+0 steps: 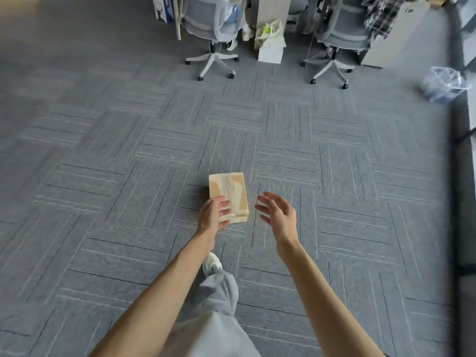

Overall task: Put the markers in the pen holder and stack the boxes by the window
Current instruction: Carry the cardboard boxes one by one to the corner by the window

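A small cardboard box (233,188), sealed along its top with clear tape, lies flat on the grey carpet-tile floor (123,176), roughly in the middle of the view and well apart from the furniture at the far side of the room. Its long side runs away from the person.

The left hand (212,215) is at the box's near left corner. Its fingers (223,204) are stretched out, lightly spread and laid across the top face; they do not curl around any edge, and the thumb's place cannot be made out. The right hand (278,213) hangs just beside the box's right side, apart from it, palm turned inward, fingers spread and relaxed, holding nothing. Both bare forearms reach in from the bottom of the view.

Between the forearms shows a grey trouser leg (219,305) with a white sneaker (211,264) planted on the carpet near the box's close end.

At the far edge stand two grey swivel office chairs (211,24) (342,34) on white star bases with castors. Between them a pale cloth bag (269,32) leans against a white panel. A black-and-white plaid garment (381,14) hangs over the right chair. Far right, a waste bin (443,85) lined with clear plastic sits on the floor.
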A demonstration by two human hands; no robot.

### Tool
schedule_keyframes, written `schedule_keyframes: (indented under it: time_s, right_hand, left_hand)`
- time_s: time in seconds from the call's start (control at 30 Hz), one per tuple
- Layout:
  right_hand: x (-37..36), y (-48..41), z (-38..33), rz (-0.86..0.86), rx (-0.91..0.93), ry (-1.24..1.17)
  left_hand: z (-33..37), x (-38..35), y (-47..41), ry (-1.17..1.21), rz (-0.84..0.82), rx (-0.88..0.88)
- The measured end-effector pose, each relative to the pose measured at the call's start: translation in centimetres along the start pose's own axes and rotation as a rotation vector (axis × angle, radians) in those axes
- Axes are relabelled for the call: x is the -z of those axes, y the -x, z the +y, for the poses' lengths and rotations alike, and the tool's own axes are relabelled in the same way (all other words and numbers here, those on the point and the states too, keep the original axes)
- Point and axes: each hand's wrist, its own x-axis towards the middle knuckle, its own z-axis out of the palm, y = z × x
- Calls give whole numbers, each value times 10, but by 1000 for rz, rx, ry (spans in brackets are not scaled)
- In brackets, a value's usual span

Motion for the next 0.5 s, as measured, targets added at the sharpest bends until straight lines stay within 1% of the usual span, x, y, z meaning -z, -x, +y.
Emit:
schedule_keyframes:
  time_s: [0.13, 0.27, 0.4, 0.5]
  right_hand:
    - [-24, -100, -5, 31, -47, 65]
    - [-44, -182, -3, -10, -95, 117]
    - [-52, -249, 14, -53, -161, 162]
    - [-47, -301, 36, -52, -205, 188]
  left_hand:
    - [30, -20, -94, -77, 8, 64]
    - [54, -34, -171, -138, 50, 98]
    - [55, -42, -230, -179, 65, 195]
    - [43, -45, -267, -212, 117, 257]
